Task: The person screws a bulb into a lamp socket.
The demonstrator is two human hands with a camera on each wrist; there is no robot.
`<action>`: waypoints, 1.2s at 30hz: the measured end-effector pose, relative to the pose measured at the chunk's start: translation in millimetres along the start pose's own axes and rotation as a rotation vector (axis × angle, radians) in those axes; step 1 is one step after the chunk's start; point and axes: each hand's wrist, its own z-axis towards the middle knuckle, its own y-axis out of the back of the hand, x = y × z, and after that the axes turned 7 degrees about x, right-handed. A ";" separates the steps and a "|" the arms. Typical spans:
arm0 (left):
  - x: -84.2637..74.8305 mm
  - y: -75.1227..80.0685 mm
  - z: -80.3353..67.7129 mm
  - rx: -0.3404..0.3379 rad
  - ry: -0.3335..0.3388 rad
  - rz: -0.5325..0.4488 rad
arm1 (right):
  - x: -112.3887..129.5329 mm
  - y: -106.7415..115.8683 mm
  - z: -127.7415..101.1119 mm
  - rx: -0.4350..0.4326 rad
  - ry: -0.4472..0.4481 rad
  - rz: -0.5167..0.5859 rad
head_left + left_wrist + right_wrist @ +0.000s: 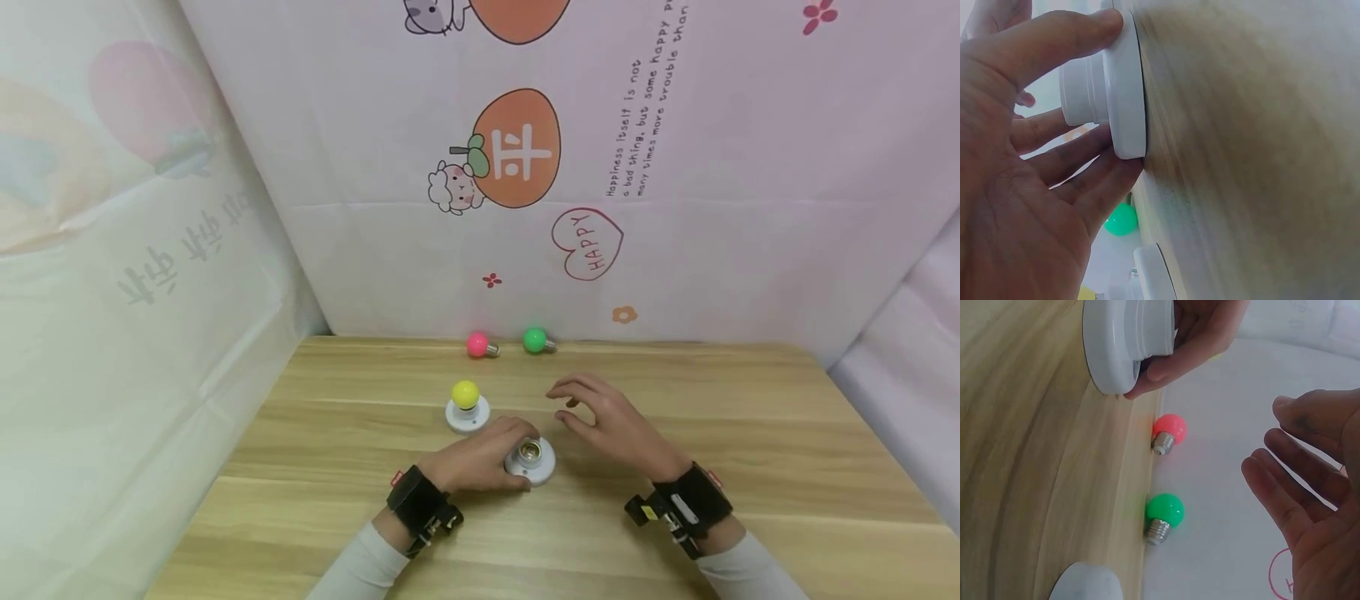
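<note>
While left hand [480, 463] fingers curl round empty socket [531, 459], right hand [611, 423] hovers, fingers spread

Wooden table [750, 500], cartoon-printed backdrop [750, 208]

three small coloured bulbs: one pink bulb [477, 343], one green bulb [535, 340], one yellow bulb [465, 394]. two white lamp sockets: one socket with the yellow bulb in it [467, 414], one empty socket [530, 459]. two hands: a left hand [480, 460] and a right hand [611, 423], each with one black wrist strap.
</note>
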 end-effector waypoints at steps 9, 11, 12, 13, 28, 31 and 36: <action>2.2 -2.8 0.4 -0.004 0.002 0.023 | -20.4 1.5 17.1 0.046 -0.060 -0.050; 2.3 -2.9 0.1 -0.002 0.001 0.027 | -25.4 2.5 22.7 0.058 -0.074 -0.055; 2.3 -3.1 0.2 -0.002 0.000 0.031 | -27.9 2.8 25.6 0.065 -0.084 -0.055; 2.2 -3.2 0.3 0.000 -0.001 0.034 | -30.4 3.0 28.0 0.072 -0.097 -0.052; -2.2 -0.6 1.2 0.016 -0.002 0.055 | -65.3 -7.6 48.4 0.123 -0.248 -0.029; -1.8 -1.0 0.7 0.014 0.004 0.044 | -69.1 -10.4 50.6 0.136 -0.267 -0.037; -1.8 0.6 -1.2 0.010 -0.001 0.037 | -74.8 -14.8 56.8 0.156 -0.279 -0.077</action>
